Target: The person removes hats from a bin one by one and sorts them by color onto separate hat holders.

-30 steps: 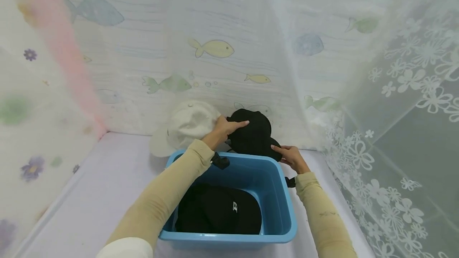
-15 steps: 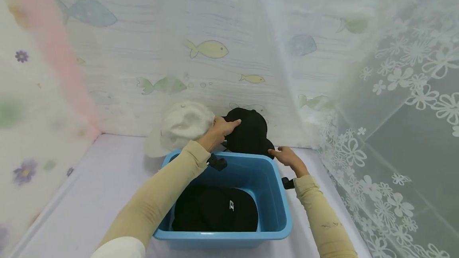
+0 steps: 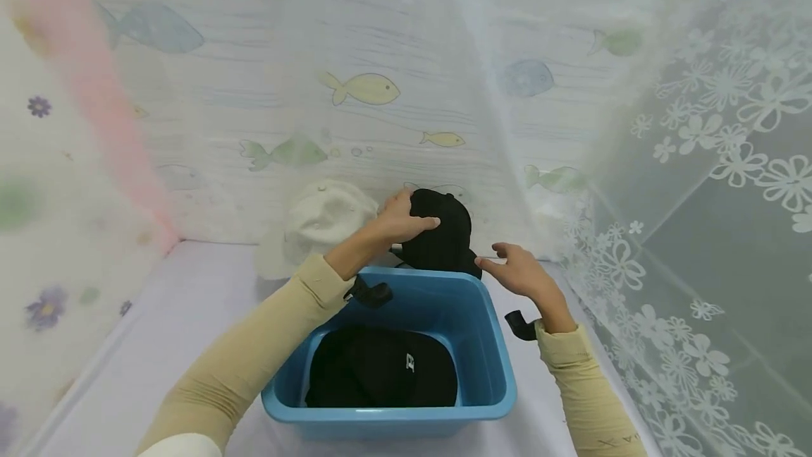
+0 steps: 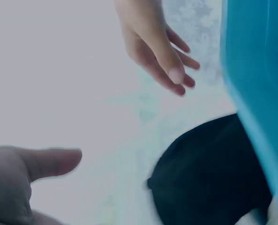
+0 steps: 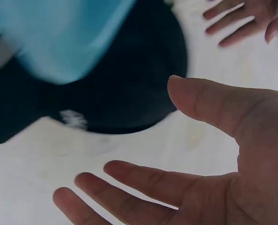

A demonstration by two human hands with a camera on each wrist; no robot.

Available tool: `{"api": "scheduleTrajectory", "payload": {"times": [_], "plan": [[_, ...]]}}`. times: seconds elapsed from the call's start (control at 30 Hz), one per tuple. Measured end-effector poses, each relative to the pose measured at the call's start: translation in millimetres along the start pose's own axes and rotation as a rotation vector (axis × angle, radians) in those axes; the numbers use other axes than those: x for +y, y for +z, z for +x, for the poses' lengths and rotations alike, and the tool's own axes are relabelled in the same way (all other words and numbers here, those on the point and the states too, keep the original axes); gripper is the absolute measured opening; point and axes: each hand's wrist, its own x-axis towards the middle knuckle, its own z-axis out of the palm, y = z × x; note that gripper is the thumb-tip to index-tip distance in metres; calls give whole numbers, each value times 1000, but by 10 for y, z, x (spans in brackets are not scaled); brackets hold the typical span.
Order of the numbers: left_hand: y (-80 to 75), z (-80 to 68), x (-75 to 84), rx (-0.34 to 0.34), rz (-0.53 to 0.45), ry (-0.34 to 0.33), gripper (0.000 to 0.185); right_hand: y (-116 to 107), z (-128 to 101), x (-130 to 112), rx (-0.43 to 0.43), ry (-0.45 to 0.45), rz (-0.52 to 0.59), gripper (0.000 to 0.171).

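Observation:
A black baseball cap [image 3: 447,242] stands behind a blue plastic tub [image 3: 387,414], brim toward the right. My left hand [image 3: 402,221] overlaps its left side in the head view; in the left wrist view the thumb is straight and apart from the cap. Right of the brim, my right hand [image 3: 521,273] has its fingers spread, and the right wrist view shows nothing between fingers [image 5: 148,180] and thumb. A white mark shows on the cap's front there. Left of this cap sits a white cap [image 3: 326,214]. Inside the tub lies another black cap [image 3: 374,372] with a white emblem.
A white cloth [image 3: 203,323] covers the surface under the tub. Behind the caps hangs a pale curtain [image 3: 273,90] printed with fish. Sheer white floral netting [image 3: 717,231] hangs at the right. Each wrist wears a black camera mount [image 3: 522,325].
Both hands have let go of the black cap behind the tub. The left hand has risen slightly with fingers extended; the right has drawn back to the right. The cap stays beside the white one.

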Motion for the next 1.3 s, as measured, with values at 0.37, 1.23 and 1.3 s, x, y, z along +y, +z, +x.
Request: {"api": "scheduleTrajectory", "payload": {"times": [0.37,1.23,1.3], "plan": [[-307,-681,9,12,240,555,65,-95,-589,-481,14,-190,-6,69],[-369,-1653,-1309,170,446,582,56,470,-747,-832,-307,-401,-35,73],[-361,-1693,-1423,169,453,548,55,514,-720,-865,-332,-425,-48,72]]}}
